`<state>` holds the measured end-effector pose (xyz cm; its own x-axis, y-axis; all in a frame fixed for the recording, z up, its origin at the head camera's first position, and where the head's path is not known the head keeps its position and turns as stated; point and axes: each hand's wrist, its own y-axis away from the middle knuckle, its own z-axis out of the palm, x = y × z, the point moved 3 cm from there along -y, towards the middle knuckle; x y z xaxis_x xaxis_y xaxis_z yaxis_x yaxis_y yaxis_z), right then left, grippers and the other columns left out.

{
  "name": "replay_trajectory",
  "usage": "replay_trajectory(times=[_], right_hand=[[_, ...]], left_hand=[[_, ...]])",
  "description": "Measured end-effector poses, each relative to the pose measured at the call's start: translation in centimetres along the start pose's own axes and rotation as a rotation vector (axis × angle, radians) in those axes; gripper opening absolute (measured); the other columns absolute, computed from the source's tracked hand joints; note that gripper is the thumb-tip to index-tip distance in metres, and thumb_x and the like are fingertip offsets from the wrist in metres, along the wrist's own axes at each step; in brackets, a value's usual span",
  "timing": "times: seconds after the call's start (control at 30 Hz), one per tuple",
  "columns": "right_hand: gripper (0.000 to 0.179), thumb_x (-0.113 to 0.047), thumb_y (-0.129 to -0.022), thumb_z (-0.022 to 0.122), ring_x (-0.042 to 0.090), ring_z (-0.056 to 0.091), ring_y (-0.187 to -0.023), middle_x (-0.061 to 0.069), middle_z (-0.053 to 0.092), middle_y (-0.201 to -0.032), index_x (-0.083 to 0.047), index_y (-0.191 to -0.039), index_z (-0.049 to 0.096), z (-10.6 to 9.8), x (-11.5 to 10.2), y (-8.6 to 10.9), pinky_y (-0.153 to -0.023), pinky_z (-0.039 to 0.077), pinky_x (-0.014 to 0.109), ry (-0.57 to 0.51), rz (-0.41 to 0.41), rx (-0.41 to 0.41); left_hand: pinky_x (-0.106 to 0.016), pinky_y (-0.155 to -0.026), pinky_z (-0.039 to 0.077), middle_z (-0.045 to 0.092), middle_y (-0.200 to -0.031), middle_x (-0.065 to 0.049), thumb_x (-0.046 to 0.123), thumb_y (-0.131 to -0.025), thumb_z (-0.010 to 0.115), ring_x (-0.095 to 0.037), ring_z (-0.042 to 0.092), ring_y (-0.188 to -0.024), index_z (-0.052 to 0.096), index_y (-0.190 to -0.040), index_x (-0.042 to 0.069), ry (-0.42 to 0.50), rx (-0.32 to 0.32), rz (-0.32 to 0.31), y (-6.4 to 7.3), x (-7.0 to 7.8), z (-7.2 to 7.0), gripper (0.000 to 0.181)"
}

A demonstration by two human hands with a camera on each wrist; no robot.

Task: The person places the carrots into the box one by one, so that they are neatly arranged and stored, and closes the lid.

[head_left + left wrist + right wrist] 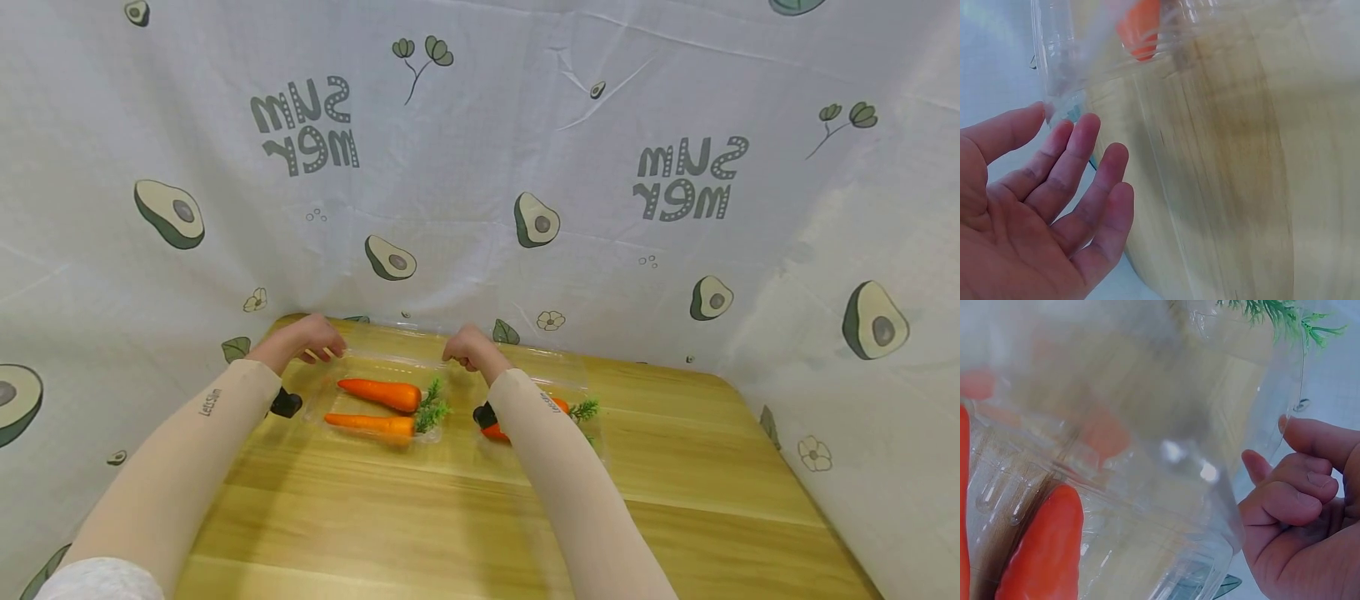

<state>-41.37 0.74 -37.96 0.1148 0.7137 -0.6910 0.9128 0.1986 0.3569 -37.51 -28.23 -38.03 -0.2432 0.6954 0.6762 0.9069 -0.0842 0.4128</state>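
Observation:
A clear plastic clamshell box (311, 408) stands open on the wooden table, with two orange carrots (382, 394) with green tops inside. Its see-through lid (393, 342) is raised at the back. My left hand (318, 336) pinches one corner of that lid between thumb and index finger, the other fingers loosely spread in the left wrist view. At the lid's opposite corner, my right hand (471, 346) pinches the edge with thumb and index finger, its other fingers curled in the right wrist view. The lid looks blurred there, over the carrot (1047, 550).
A second clear box (603, 454) with carrots (495, 432) stands to the right, partly hidden behind my right forearm. The wooden table (360, 525) reaches back to a white curtain (465, 167) printed with avocados. Curtain also hangs at both sides.

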Motion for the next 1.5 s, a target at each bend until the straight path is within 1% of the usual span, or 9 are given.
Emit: replay_trajectory(times=[0.17,0.27,0.5,0.6,0.87,1.17,1.33,1.4,1.5], right_hand=[[0.021,-0.010,-0.095,0.066,0.009,0.016,-0.045,-0.005,0.025,-0.052,-0.005,-0.075,0.062,0.0,-0.1,0.1,-0.047,0.025,0.026,0.007,-0.004,-0.001],[0.024,-0.010,-0.095,0.067,0.009,0.015,-0.045,-0.005,0.024,-0.052,-0.007,-0.072,0.059,0.0,-0.1,0.1,-0.047,0.025,0.026,0.014,-0.005,0.005],[0.014,-0.010,-0.094,0.068,0.010,0.016,-0.045,-0.004,0.025,-0.052,-0.001,-0.083,0.066,0.1,-0.3,0.4,-0.046,0.024,0.026,0.028,-0.015,0.034],[0.014,-0.010,-0.094,0.068,0.010,0.016,-0.045,-0.004,0.025,-0.052,-0.001,-0.084,0.066,0.1,-0.4,0.6,-0.046,0.025,0.026,0.045,-0.019,0.042],[0.016,-0.010,-0.095,0.067,0.010,0.016,-0.046,-0.004,0.025,-0.053,0.005,-0.101,0.065,0.1,-0.5,0.8,-0.047,0.026,0.027,0.018,-0.005,0.046],[0.014,-0.009,-0.094,0.067,0.010,0.016,-0.046,-0.004,0.025,-0.052,0.005,-0.099,0.067,0.0,-0.7,0.8,-0.046,0.026,0.026,0.032,-0.005,0.065],[0.011,-0.008,-0.093,0.068,0.010,0.017,-0.047,-0.004,0.025,-0.053,0.000,-0.086,0.066,-0.1,-0.8,0.7,-0.046,0.025,0.026,0.034,-0.017,0.082],[0.020,-0.008,-0.093,0.068,0.010,0.018,-0.047,-0.004,0.024,-0.054,-0.005,-0.075,0.060,-0.2,-0.9,0.8,-0.046,0.025,0.027,0.035,-0.026,0.087],[0.037,-0.007,-0.091,0.067,0.011,0.018,-0.048,-0.003,0.024,-0.054,-0.012,-0.063,0.045,-0.3,-1.0,1.0,-0.046,0.023,0.027,0.025,-0.035,0.094]], left_hand=[[-0.047,-0.094,0.052,0.066,-0.129,-0.020,0.019,-0.100,0.057,-0.037,0.063,-0.115,0.064,-0.124,-0.006,0.000,0.007,-0.002,0.0,0.0,0.0,0.035],[-0.047,-0.094,0.052,0.066,-0.129,-0.021,0.018,-0.099,0.059,-0.036,0.064,-0.114,0.066,-0.122,-0.006,0.002,0.011,-0.007,0.0,0.0,0.0,0.034],[-0.046,-0.094,0.053,0.067,-0.126,-0.020,0.017,-0.097,0.060,-0.036,0.064,-0.114,0.066,-0.120,-0.006,0.000,0.011,-0.009,0.3,-0.1,0.1,0.034],[-0.047,-0.095,0.053,0.067,-0.124,-0.019,0.018,-0.097,0.061,-0.036,0.065,-0.112,0.067,-0.119,-0.006,0.006,0.018,-0.011,0.3,-0.2,0.1,0.033],[-0.047,-0.094,0.053,0.068,-0.122,-0.019,0.017,-0.097,0.061,-0.035,0.065,-0.110,0.067,-0.120,-0.005,0.008,0.021,-0.001,0.8,-0.5,0.2,0.032],[-0.048,-0.096,0.053,0.068,-0.121,-0.019,0.016,-0.097,0.061,-0.037,0.065,-0.113,0.065,-0.122,-0.007,0.016,0.028,0.014,1.3,-0.6,0.1,0.034],[-0.047,-0.095,0.053,0.068,-0.119,-0.018,0.016,-0.098,0.061,-0.038,0.064,-0.114,0.064,-0.122,-0.008,0.023,0.026,0.019,1.3,-0.6,0.0,0.034],[-0.046,-0.094,0.053,0.069,-0.117,-0.018,0.016,-0.098,0.060,-0.037,0.064,-0.113,0.064,-0.121,-0.008,0.024,0.029,0.022,1.4,-0.6,0.0,0.033],[-0.046,-0.092,0.053,0.069,-0.115,-0.017,0.016,-0.098,0.061,-0.036,0.065,-0.111,0.065,-0.119,-0.008,0.026,0.036,0.032,1.6,-0.7,-0.1,0.031]])
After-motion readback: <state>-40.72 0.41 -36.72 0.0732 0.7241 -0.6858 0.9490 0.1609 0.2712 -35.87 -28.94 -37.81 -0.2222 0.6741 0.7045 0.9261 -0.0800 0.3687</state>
